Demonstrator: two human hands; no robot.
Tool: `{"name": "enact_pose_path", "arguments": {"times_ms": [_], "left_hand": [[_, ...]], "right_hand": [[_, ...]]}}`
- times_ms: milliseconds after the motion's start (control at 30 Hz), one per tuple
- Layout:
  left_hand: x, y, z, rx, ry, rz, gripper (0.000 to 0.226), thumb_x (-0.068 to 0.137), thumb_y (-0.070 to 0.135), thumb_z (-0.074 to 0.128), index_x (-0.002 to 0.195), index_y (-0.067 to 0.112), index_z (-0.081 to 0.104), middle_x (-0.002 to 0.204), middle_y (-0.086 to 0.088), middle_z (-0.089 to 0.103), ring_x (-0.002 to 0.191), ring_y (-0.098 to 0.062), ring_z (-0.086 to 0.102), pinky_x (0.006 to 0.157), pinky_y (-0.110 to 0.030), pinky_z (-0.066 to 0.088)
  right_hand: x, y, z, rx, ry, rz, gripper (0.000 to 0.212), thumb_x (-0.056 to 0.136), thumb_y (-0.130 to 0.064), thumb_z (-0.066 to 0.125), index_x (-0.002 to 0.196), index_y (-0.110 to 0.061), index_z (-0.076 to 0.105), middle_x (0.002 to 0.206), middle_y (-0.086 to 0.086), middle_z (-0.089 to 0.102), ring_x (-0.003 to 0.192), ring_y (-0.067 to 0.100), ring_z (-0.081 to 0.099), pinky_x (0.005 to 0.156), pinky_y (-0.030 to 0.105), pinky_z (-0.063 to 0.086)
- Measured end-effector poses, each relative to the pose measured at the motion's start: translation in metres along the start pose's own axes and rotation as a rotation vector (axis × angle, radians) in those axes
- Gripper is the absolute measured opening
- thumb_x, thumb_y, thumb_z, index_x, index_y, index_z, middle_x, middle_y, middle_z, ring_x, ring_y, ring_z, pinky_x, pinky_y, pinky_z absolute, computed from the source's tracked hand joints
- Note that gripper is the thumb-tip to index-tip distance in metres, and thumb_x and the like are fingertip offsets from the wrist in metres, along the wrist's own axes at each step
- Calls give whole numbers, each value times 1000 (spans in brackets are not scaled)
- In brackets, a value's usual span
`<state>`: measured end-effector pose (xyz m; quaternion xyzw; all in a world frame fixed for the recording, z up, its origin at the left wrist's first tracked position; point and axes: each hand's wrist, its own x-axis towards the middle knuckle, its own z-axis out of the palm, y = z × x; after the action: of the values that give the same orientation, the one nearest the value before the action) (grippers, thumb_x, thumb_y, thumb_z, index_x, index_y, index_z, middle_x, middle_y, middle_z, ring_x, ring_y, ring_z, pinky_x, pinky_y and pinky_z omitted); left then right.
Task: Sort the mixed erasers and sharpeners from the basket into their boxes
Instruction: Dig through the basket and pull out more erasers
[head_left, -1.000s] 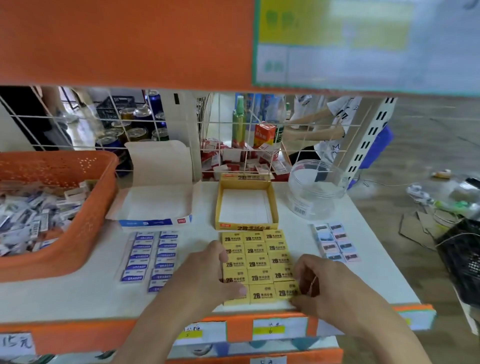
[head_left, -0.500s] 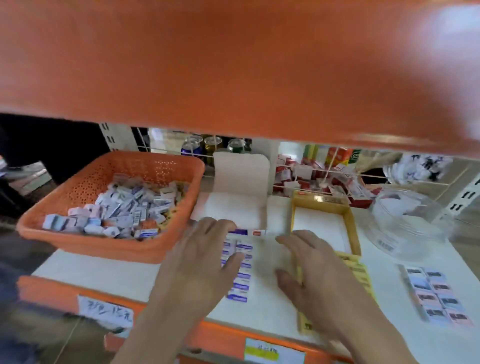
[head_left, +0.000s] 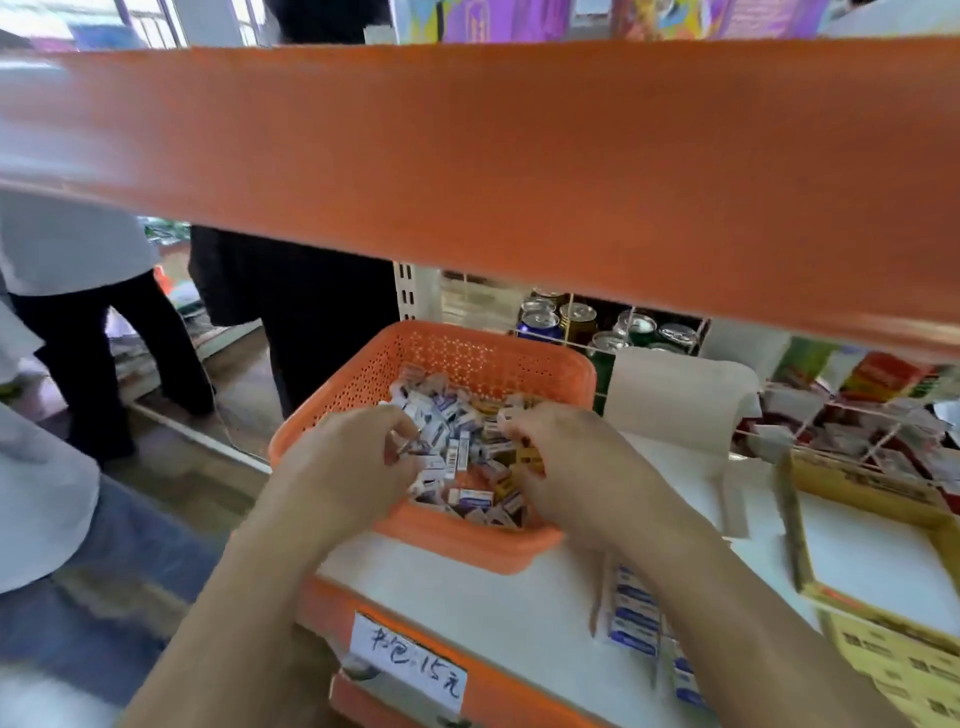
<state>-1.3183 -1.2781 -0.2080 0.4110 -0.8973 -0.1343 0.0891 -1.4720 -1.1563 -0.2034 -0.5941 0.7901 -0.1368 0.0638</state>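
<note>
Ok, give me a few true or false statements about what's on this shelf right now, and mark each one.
1. Both the left hand and the right hand reach into the orange basket. True.
2. The basket is empty. False: it holds a heap of small packets.
3. The yellow box is packed full. False: what shows of its inside is bare.
4. Drink cans stand behind the basket. True.

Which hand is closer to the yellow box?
Right. The right hand is in the orange basket on the side toward the yellow box; the left hand is on the basket's far side.
</note>
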Motion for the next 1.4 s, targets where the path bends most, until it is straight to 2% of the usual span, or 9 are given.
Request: {"name": "enact_pose_path", "arguments": {"times_ms": [167,233,333,567,767,967,1133,1267,1400], "left_hand": [[47,-4,10,113,-410,30,48,83,37,71,127,26,57,119,5,61,103,-14,58,83,-26,46],[58,0,18,186,-488,38,45,81,37,74,121,21,60,110,3,65,94,-15,60,84,-27,47],[65,5,26,214,-496,65,32,82,35,74,101,12,63,101,-4,65,86,-21,59,85,-33,49],[66,-1,30,172,-455,107,27,87,27,68,106,8,65,105,-8,69,85,-23,64,83,-38,52],[63,3,28,113,-401,171,23,87,28,67,108,23,59,109,2,60,93,-17,60,82,-34,52],[77,31,22,261,-454,455,41,90,13,61,130,18,53,105,-1,62,91,-18,58,82,-34,51],[84,50,30,412,-557,514,42,90,5,58,128,23,55,127,0,55,75,-9,51,61,-21,44],[83,56,36,510,-559,549,35,92,9,58,126,21,57,128,-1,54,104,-17,56,79,-25,45],[81,46,26,209,-451,573,14,90,25,61,103,20,59,98,7,59,88,-11,57,73,-22,47]], "right_hand": [[41,0,20,-219,-208,76,9,88,-14,59,96,-12,60,87,4,61,82,25,61,67,41,56],[50,1,24,-293,-222,101,2,87,-9,57,87,-11,58,73,0,53,73,23,59,57,35,49],[61,2,28,-336,-219,116,9,84,-3,56,80,-11,58,67,-1,47,64,20,53,47,30,41],[69,3,31,-344,-253,142,16,83,-1,58,94,-12,63,76,-3,51,74,20,55,53,29,42],[64,2,32,-329,-217,144,13,85,-5,58,95,-12,62,89,1,60,86,24,62,64,33,51],[54,5,6,62,-44,261,16,91,-30,58,84,-17,54,82,-1,59,72,15,57,58,27,44],[26,16,-9,306,63,319,24,94,-35,46,80,-18,56,73,3,60,61,13,53,50,21,36],[9,19,-6,401,205,348,47,88,-50,42,94,-8,63,89,19,68,73,33,66,64,44,55],[-17,29,-9,558,326,392,45,84,-49,47,89,-8,64,74,12,68,65,32,67,66,50,57]]}}
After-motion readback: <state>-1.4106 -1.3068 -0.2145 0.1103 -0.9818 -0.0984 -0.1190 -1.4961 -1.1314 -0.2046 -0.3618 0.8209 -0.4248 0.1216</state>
